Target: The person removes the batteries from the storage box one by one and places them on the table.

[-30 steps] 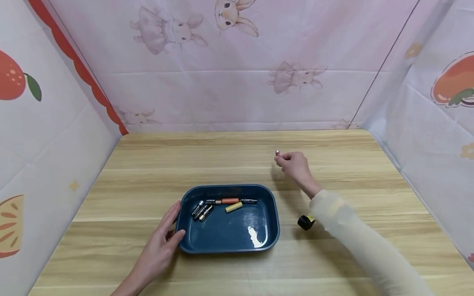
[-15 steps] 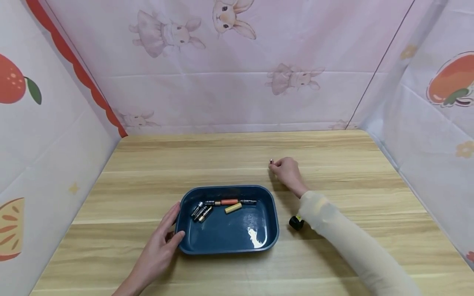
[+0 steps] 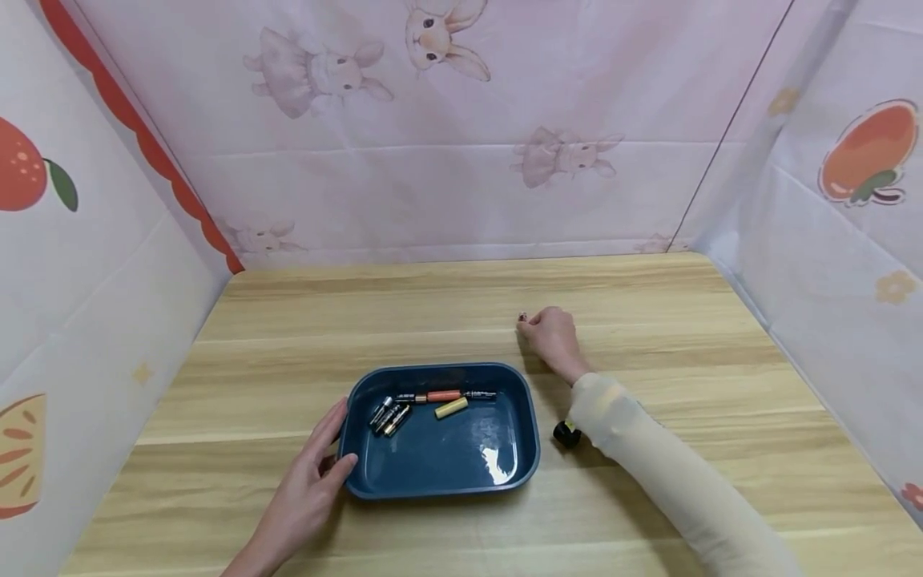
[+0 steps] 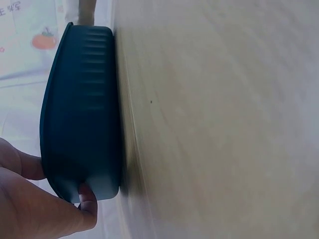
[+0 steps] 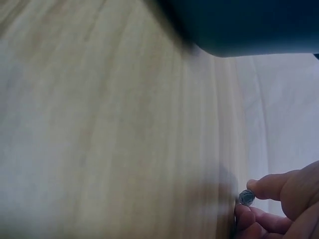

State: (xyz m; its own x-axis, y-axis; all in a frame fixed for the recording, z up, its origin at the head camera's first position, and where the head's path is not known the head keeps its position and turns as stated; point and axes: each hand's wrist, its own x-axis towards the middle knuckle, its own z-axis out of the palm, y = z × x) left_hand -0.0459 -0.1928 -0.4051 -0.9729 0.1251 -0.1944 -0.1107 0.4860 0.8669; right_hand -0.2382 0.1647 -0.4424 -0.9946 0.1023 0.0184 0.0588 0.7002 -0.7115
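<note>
My left hand point(image 3: 306, 481) holds the left end of a dark blue tray point(image 3: 440, 490), thumb at the rim and fingers along the outer wall. In the left wrist view the fingers point(image 4: 87, 201) lie against the tray's side point(image 4: 94, 134). Beyond the tray's back right corner, my right hand point(image 3: 554, 340) pinches a small reddish battery point(image 3: 522, 317) with a silver end, low over the table. The right wrist view shows the battery's round grey end point(image 5: 246, 197) between thumb and fingers. Inside the tray lie several black batteries point(image 3: 390, 417), an orange cylinder point(image 3: 443, 396) and a yellow cylinder point(image 3: 451, 408).
A small black object point(image 3: 566, 434) with a yellow-green part sits right of the tray, beside the right sleeve point(image 3: 671, 473). The wooden table point(image 3: 360, 308) meets a pink rabbit-print cloth point(image 3: 433, 192) behind, with fruit-print cloths at both sides.
My right hand has moved slightly left and down toward the table with the battery. The left hand stays at the tray. The whole head view has shifted a little.
</note>
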